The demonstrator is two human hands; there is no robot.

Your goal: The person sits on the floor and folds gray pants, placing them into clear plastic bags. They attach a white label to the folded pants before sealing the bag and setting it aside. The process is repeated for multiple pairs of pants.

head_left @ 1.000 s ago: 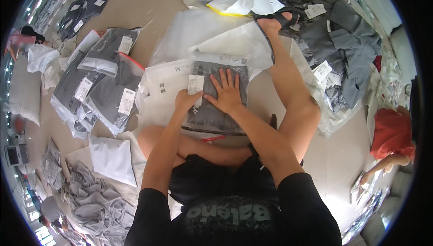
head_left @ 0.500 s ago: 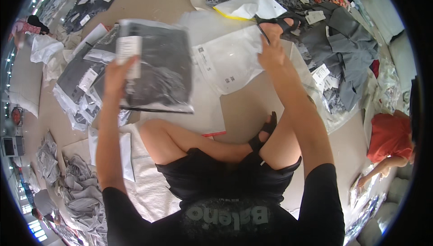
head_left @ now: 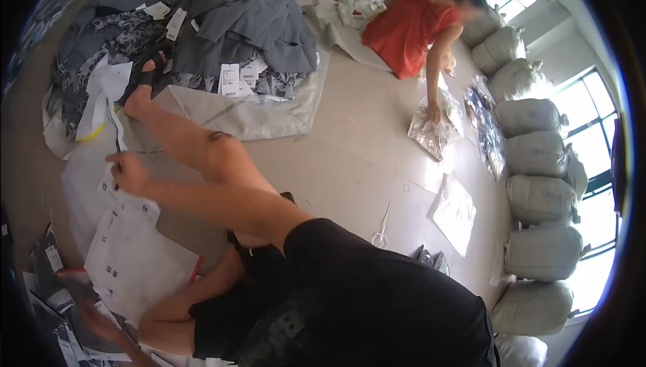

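My right hand [head_left: 132,174], its fingers curled, is over the upper end of the white plastic bags [head_left: 134,259]; a small dark thing shows at its fingertips, too unclear to name. The bags are flat, printed and translucent, with a red-edged strip at one side. At the lower left my left hand [head_left: 101,323] is smeared by motion. It is beside dark grey garments in clear packaging [head_left: 75,303], and its fingers cannot be made out.
Grey garments [head_left: 242,10] with white tags lie heaped on a sheet [head_left: 282,118] beyond my right foot. Scissors [head_left: 381,238] and a clear package [head_left: 455,212] lie on the floor. A person in red [head_left: 409,30] bends over other packages. Stuffed sacks [head_left: 545,195] line the windows.
My view has swung to the right, so the hands now appear further left. The dark packaged garment held up in my left hand is no longer clearly visible; that hand is lower and blurred.
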